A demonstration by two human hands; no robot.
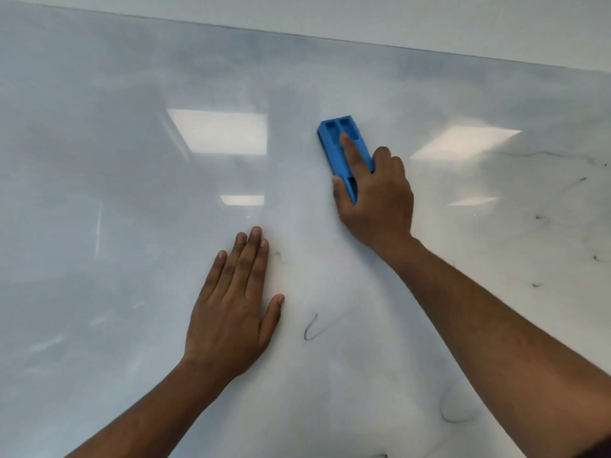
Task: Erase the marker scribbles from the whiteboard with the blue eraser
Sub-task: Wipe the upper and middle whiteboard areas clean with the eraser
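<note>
The whiteboard [132,193] fills nearly the whole view, smeared grey with wiped ink. My right hand [377,200] presses the blue eraser [334,143] flat against the board above centre, index finger lying along its top. My left hand [231,309] rests flat on the board lower down, fingers together, holding nothing. A thin hooked marker line [310,328] shows just right of my left thumb. Faint marker traces [562,219] are scattered at the right side, and another curl [453,414] lies under my right forearm.
The board's top edge [330,36] runs across the upper view with pale wall above it. Ceiling light reflections [218,130] glare on the glossy surface.
</note>
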